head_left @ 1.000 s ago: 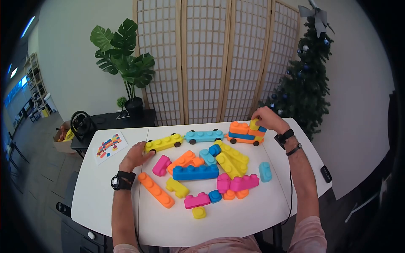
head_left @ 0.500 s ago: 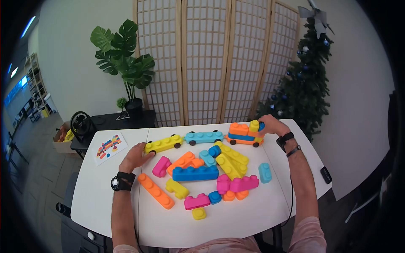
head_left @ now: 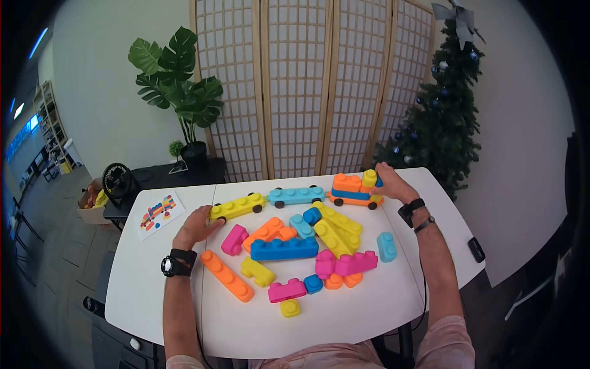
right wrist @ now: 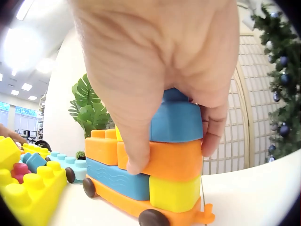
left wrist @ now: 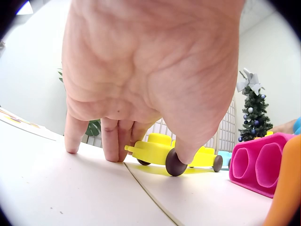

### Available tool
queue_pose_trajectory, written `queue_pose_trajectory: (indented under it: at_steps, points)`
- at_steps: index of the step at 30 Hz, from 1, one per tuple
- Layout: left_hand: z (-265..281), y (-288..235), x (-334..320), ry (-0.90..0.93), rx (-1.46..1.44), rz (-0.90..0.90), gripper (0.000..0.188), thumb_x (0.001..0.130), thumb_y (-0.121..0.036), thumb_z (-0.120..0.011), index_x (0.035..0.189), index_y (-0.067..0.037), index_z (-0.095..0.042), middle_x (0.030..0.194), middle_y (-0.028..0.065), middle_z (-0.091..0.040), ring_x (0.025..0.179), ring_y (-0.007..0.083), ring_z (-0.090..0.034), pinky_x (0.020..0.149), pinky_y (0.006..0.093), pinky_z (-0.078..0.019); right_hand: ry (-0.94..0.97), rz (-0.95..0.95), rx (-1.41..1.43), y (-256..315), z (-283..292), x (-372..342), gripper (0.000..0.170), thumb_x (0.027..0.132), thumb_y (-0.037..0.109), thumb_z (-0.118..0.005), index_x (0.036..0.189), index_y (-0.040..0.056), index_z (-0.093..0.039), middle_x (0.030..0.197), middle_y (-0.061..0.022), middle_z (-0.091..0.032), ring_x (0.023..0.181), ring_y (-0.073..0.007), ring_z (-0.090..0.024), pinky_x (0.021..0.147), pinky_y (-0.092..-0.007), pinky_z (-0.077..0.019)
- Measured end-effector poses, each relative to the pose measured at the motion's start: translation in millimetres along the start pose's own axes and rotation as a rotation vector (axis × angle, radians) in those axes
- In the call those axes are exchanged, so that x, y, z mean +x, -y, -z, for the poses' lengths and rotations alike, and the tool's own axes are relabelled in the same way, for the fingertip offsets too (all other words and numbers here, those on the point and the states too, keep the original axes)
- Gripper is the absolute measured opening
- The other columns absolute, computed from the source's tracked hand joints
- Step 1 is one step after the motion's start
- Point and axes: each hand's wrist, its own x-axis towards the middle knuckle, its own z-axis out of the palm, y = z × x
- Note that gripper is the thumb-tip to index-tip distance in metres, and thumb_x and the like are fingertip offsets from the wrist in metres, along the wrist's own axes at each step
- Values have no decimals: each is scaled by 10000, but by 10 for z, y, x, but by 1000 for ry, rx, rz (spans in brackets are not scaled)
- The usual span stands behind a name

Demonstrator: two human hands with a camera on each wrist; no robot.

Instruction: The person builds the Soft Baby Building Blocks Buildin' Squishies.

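Observation:
A toy train of big plastic building blocks stands along the table's far side. My left hand [head_left: 195, 227] holds the rear end of the yellow wheeled wagon [head_left: 238, 207]; in the left wrist view its thumb lies against a wheel [left wrist: 176, 163] and several fingertips reach the tabletop. Coupled ahead is a light-blue wagon [head_left: 297, 196], then the engine [head_left: 351, 192], stacked from orange, blue and yellow blocks. My right hand [head_left: 395, 183] grips the engine's right end from above, thumb on an orange block [right wrist: 176, 160], other fingers on the far side, palm over a blue block [right wrist: 176, 122].
Several loose blocks lie mid-table, among them a long blue block [head_left: 284, 249], yellow blocks [head_left: 337, 234] and a pink block [head_left: 356, 262]. A picture sheet [head_left: 159, 215] lies at the left. A light-blue block [head_left: 386, 247] and a black object [head_left: 476, 250] are at the right.
My right hand has moved from the yellow block on top of the engine to the right, onto the engine's end. The left hand stays at the yellow wagon.

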Motion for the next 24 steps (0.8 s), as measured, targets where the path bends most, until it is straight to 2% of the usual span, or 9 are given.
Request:
queue_pose_trajectory:
  at_steps: [11,13,15,17,19,24]
  points:
    - [-5,-20,2,-14,-8,-20,791,1007,-572,-712,1476,51,-583,1438,273,-654,1365,410,-609,1159,454,-494,27,-11,2,-28,20,28,645,750,167,-966,1217,5,-552,1231,-172,-550,1230,-389,-561,1046,-464,-486]
    - [-7,8,-1,-23,-11,-11,788,1004,-570,-714,1470,53,-586,1432,274,-657,1360,409,-612,1155,453,-496,28,9,5,-25,30,30,698,730,214,-983,1255,14,-567,1227,-175,-564,1223,-395,-567,1037,-463,-490]
    - [-57,57,40,-45,16,-52,774,995,-565,-718,1443,56,-603,1402,273,-671,1332,411,-627,1138,453,-505,3,52,29,-13,53,-2,698,720,254,-994,1230,26,-577,1220,-194,-582,1244,-405,-571,1034,-478,-493]
    - [-12,21,17,-46,0,-19,765,989,-568,-720,1419,56,-617,1374,270,-684,1301,414,-642,1121,456,-513,37,32,52,38,96,-12,731,797,456,-935,1302,40,-609,1251,-205,-586,1263,-401,-560,1053,-480,-485]
    - [-4,8,15,-29,12,-49,760,991,-568,-718,1411,58,-621,1357,269,-691,1284,415,-649,1112,459,-517,58,-56,114,103,126,-28,751,855,528,-884,1372,43,-637,1240,-192,-592,1271,-382,-556,1067,-474,-485]
    - [-1,4,10,-8,-2,-36,755,998,-572,-710,1408,56,-624,1334,267,-699,1272,412,-653,1107,459,-520,72,-98,64,67,127,-2,784,880,520,-881,1460,50,-641,1241,-170,-601,1269,-357,-569,1071,-460,-491]
